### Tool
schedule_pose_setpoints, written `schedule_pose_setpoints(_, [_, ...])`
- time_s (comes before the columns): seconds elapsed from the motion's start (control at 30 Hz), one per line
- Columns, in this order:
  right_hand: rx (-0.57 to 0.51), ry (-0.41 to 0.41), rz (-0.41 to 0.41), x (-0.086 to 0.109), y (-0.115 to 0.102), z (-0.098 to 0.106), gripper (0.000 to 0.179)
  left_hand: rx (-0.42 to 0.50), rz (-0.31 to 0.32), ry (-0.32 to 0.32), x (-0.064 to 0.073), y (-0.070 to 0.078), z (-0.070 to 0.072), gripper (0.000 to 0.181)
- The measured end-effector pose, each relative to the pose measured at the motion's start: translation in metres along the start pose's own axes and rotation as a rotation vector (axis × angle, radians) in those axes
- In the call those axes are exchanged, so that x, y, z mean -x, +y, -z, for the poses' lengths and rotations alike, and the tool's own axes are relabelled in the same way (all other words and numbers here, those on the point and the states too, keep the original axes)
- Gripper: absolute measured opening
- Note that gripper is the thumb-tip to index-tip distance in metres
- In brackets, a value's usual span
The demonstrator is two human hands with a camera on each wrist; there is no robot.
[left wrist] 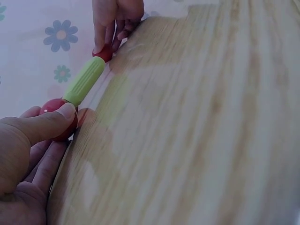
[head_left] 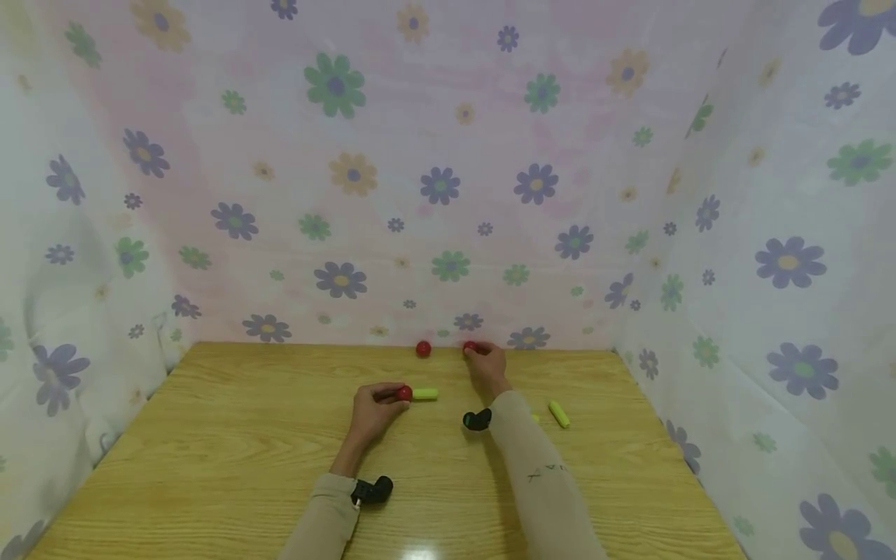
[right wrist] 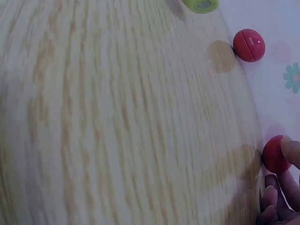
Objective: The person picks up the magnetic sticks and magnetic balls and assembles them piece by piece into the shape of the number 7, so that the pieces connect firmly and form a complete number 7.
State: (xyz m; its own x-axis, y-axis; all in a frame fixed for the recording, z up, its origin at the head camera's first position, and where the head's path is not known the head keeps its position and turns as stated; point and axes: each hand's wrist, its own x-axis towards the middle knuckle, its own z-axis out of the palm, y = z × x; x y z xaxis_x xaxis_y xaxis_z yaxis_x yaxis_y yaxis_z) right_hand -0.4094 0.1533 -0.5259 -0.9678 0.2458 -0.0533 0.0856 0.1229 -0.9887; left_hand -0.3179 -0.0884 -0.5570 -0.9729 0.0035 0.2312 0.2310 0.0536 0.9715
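Observation:
My left hand (head_left: 374, 412) pinches a glossy red ball (left wrist: 51, 106) between thumb and fingers, low over the wooden table. A ribbed light-green rod (head_left: 425, 394) extends from that ball toward the right, its near end against the ball in the left wrist view. Farther off, my right hand (head_left: 488, 364) holds a second red ball (right wrist: 275, 154) with thumb and fingers at the table's back edge. A third red ball (head_left: 423, 349), with a seam around it in the right wrist view, sits on the back edge left of that hand. The green rod's free end (right wrist: 205, 5) shows a grey disc.
Right of my right sleeve, a green rod (head_left: 559, 414) lies on the wooden table (head_left: 231, 435). Another green piece (head_left: 535, 418) is mostly hidden by the sleeve. Flower-printed cloth (head_left: 392, 257) rises behind the table and along both sides.

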Motion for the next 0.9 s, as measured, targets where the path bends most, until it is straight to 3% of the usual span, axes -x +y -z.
schedule_pose_setpoints(0.23, [-0.037,-0.012,-0.018,-0.004,0.003,0.004,0.035,-0.011,0.0,-0.006,-0.001,0.002,-0.002,0.032])
schedule_pose_setpoints(0.53, [0.09,-0.031,0.068,-0.002,0.004,0.011,0.034,-0.012,0.015,0.002,0.001,0.001,-0.002,0.033])
schedule_pose_setpoints(0.9, [0.074,-0.089,0.049,-0.002,0.005,0.017,0.034,-0.023,0.016,0.014,-0.001,-0.001,0.0,0.035])
